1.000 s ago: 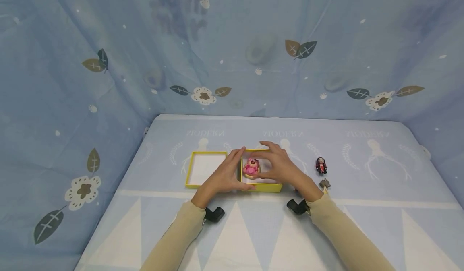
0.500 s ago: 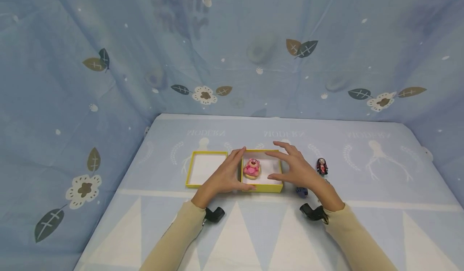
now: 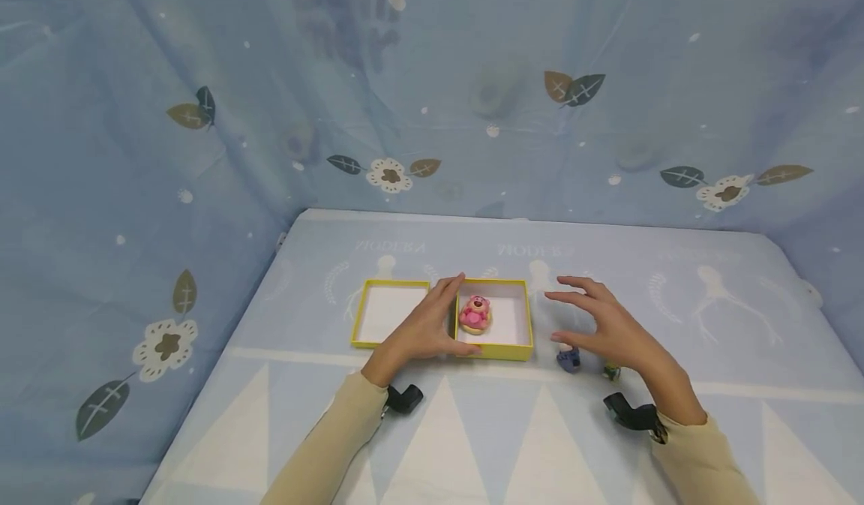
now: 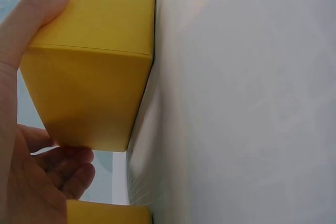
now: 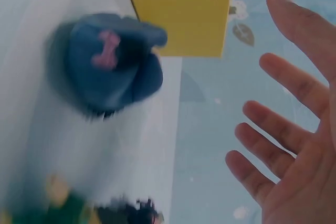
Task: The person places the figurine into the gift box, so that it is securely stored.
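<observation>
A yellow box (image 3: 502,352) with a white inside stands open-topped at mid-table, and a pink bear figurine (image 3: 475,316) lies in its left half. My left hand (image 3: 425,332) grips the box's left end; the left wrist view has the thumb on one yellow side and the fingers at the far edge. Right of the box, my right hand (image 3: 610,330) hovers with fingers spread and holds nothing. Just below its thumb sits a blue figurine (image 3: 568,359), which shows a pink bow (image 5: 107,49) in the right wrist view. A green figurine (image 3: 611,371) is partly covered by the right hand.
A shallow yellow-rimmed lid (image 3: 358,314) lies left of the box, white inside up. In the right wrist view, a dark figurine (image 5: 126,212) stands beside the green one. A patterned blue curtain (image 3: 432,100) hangs behind the table.
My right hand has moved right, out of the box and away from the pink bear figurine, uncovering the blue figurine. My left hand stays on the box.
</observation>
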{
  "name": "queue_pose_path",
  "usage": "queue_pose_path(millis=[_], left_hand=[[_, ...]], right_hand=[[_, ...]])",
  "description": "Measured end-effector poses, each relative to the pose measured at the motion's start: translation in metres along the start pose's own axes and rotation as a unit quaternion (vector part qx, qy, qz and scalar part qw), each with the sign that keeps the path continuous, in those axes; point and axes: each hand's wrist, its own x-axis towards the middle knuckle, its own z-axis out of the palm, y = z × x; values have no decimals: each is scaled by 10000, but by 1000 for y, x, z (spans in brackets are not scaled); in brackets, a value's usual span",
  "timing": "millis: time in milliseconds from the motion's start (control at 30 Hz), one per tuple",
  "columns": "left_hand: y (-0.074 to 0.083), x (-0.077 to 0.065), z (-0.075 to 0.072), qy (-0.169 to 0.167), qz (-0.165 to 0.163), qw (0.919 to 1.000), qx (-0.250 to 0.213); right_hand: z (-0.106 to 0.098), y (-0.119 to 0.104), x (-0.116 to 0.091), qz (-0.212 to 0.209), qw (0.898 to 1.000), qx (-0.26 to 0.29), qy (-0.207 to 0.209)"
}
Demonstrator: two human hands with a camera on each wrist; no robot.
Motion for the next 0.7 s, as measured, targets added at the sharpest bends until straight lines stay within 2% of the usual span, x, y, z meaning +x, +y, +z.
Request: queue_pose_path(millis=[233, 433, 700], left_hand=[[1, 2, 1, 1, 39, 10000, 35], [1, 2, 1, 23, 53, 10000, 27], [0, 2, 1, 42, 22, 10000, 8]], right_hand=[[-10, 7, -22, -140, 9999, 39, -45], [-9, 15, -29, -466, 9984, -209, -246], [-9, 19, -34, 62, 9947, -368, -954]])
